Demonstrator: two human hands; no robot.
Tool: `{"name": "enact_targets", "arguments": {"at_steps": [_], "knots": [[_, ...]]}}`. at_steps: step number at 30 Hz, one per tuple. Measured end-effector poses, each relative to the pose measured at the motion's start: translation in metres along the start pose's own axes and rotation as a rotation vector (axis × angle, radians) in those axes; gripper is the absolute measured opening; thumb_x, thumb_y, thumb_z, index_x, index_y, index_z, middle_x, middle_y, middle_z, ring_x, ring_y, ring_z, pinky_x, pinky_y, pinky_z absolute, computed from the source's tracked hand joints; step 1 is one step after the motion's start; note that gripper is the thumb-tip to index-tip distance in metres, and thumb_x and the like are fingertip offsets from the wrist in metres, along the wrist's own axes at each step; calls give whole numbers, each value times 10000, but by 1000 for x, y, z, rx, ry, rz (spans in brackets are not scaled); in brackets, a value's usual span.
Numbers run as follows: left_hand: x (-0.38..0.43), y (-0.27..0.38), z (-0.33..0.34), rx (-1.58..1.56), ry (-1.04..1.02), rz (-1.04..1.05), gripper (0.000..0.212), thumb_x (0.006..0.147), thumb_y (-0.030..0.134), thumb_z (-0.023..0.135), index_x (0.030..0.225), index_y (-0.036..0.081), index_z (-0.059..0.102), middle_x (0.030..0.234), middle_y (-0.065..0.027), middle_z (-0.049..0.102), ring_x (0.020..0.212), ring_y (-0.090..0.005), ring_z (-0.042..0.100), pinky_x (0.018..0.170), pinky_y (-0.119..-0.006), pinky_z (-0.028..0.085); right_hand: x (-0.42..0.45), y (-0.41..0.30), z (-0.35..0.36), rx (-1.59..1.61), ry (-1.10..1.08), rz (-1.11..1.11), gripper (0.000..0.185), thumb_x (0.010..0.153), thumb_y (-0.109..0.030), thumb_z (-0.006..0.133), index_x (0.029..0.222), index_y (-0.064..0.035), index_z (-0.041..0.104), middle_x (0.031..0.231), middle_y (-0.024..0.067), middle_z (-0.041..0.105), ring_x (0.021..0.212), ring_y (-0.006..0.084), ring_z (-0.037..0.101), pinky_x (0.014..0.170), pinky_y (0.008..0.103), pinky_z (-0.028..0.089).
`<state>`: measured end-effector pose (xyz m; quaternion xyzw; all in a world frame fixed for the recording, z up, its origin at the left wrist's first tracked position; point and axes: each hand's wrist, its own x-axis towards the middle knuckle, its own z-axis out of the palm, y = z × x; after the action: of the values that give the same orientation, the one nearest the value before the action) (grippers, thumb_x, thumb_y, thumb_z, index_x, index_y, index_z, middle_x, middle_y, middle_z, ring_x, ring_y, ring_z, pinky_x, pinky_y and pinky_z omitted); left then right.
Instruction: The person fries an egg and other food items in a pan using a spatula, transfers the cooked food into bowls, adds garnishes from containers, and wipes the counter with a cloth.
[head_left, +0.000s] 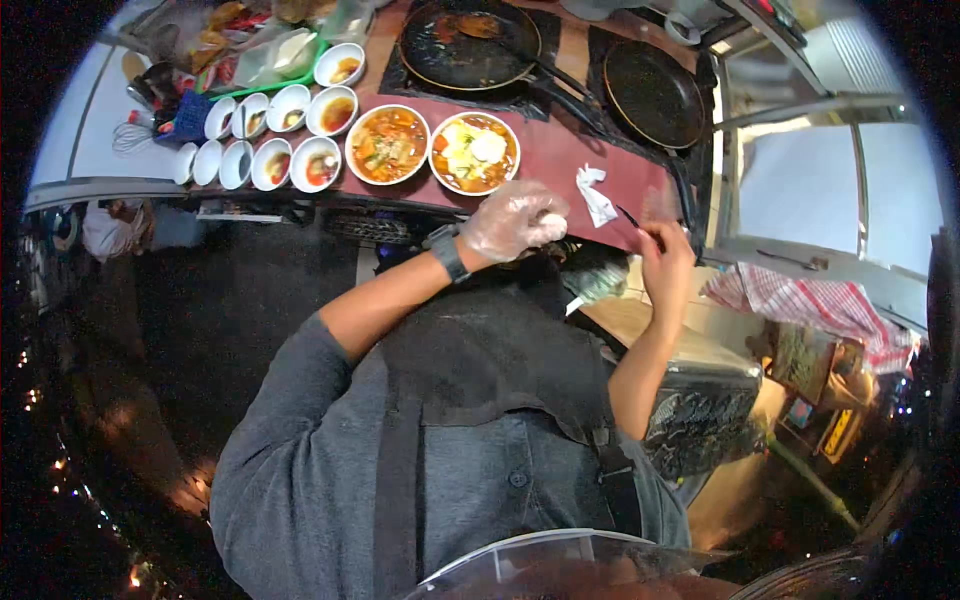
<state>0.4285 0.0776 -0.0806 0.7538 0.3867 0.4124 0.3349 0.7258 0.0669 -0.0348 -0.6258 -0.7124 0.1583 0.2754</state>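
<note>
My left hand (516, 220), in a clear plastic glove, is closed around a small white, egg-like item (553, 226) at the counter's front edge. Just beyond it stands a white bowl of red soup (474, 154) with pale pieces and a white round on top. To its left is a second bowl of reddish soup (388, 145) with chopped bits. My bare right hand (667, 251) pinches a thin black utensil (628, 217), whose kind I cannot make out. A crumpled white tissue (595, 196) lies on the red counter (555, 154) between my hands.
Several small white bowls (317, 163) with sauces stand at the left. A frying pan (469, 45) holding a dark spatula (544, 69) sits at the back, another pan (654, 94) right of it. A whisk (135, 139) lies far left; a striped cloth (817, 307) hangs at right.
</note>
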Motion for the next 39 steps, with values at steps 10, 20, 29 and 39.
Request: {"name": "enact_targets", "arguments": {"at_steps": [10,20,29,39], "knots": [[-26,-39,-216,600,-61,-168,283,877,227,812,1058,27,724,940,-191,717,891,-382,701,780,-481,546,2,-9,8,53,-106,80,102,911,-57,747,997,-3,731,931,137,698,834,294,669,757,371,515],[-11,-83,-236,644,-384,-220,310,891,231,785,1137,49,733,1066,-199,731,1003,-396,691,905,-488,540,17,-31,16,92,-154,72,98,907,-69,749,977,-2,736,930,137,693,833,300,670,761,385,517],[-3,-69,-239,191,-317,-547,498,886,167,825,1351,39,703,1228,-118,770,1053,-187,724,936,-349,571,5,-21,19,70,-135,88,90,918,-70,748,979,-6,730,909,134,685,794,282,662,730,373,513],[-12,-77,-238,67,-126,-459,368,878,34,804,1244,34,761,1112,-90,796,962,-160,745,881,-319,598,7,-21,21,56,-155,104,98,915,-75,757,979,-5,734,915,133,684,791,286,663,737,381,518]]}}
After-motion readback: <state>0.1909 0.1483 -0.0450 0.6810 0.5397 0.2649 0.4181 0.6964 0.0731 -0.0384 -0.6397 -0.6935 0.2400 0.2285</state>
